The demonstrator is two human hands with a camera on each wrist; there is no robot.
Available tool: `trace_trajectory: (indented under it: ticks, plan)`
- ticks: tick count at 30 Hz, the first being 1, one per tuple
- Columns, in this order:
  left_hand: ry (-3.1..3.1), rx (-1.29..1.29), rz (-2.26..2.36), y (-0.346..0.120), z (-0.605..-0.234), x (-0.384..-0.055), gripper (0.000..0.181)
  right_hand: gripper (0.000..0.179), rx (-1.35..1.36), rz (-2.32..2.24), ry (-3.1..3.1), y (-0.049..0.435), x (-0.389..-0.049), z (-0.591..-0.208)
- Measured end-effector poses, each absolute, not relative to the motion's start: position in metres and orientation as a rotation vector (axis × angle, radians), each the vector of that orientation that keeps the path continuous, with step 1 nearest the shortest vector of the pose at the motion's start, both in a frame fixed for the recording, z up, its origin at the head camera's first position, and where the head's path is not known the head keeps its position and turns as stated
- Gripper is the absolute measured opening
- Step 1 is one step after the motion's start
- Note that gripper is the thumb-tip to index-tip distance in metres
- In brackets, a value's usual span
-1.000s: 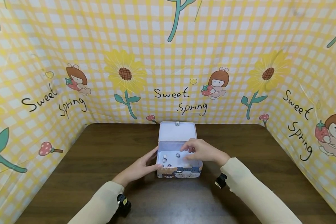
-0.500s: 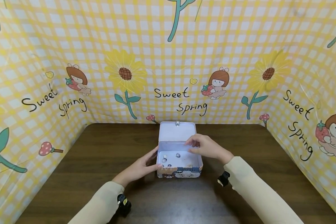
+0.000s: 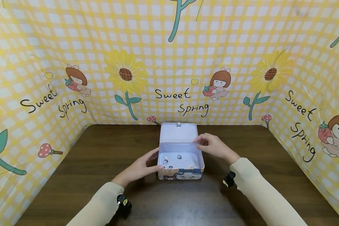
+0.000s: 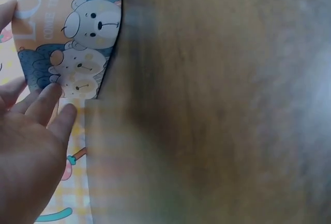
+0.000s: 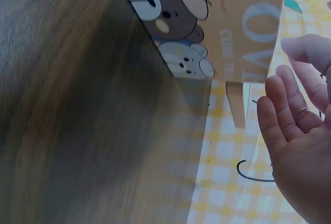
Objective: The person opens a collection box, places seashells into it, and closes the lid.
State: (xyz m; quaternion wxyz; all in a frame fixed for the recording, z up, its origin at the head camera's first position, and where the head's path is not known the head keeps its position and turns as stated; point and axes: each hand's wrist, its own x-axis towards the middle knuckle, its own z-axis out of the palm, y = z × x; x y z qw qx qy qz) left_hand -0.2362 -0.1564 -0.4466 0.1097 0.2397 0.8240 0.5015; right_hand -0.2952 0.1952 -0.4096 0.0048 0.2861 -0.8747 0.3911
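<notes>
A tin box [image 3: 186,174] printed with cartoon bears stands with its lid [image 3: 178,133] raised at the back. Several small ring-like trinkets [image 3: 179,156] lie on its white floor, mostly towards the left; they are too small to make out exactly. My left hand [image 3: 138,168] holds the box at its left side, thumb on the front corner of the rim and fingers along the wall. Over the back right corner, beside the lid's hinge, is my right hand [image 3: 213,146], fingers loosely bent. Nothing shows between them, and in the right wrist view they look apart from the printed side.
The box stands on a dark brown wooden table [image 3: 107,147]. A yellow checked cloth [image 3: 147,37] with flowers and cartoon girls hangs behind and along both sides. Each wrist carries a black camera [image 3: 229,179] on a strap.
My right hand has risen out of the box's inside, moving right and back to its rear right corner. The left hand stays on the box, and the trinkets lie as before.
</notes>
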Motion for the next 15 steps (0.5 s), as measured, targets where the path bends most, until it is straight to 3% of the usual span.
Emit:
trace_trajectory:
  ticks: [9,15]
  plan:
    - [2.523,0.681,1.495,-0.161,-0.439,-0.259,0.064,0.020,0.722,1.306,-2.769,0.205,-0.302,-0.413]
    - [2.624,0.495,1.591,-0.160,-0.442,-0.281,0.055,0.027,0.587,1.386,-2.761,0.206,-0.306,-0.422]
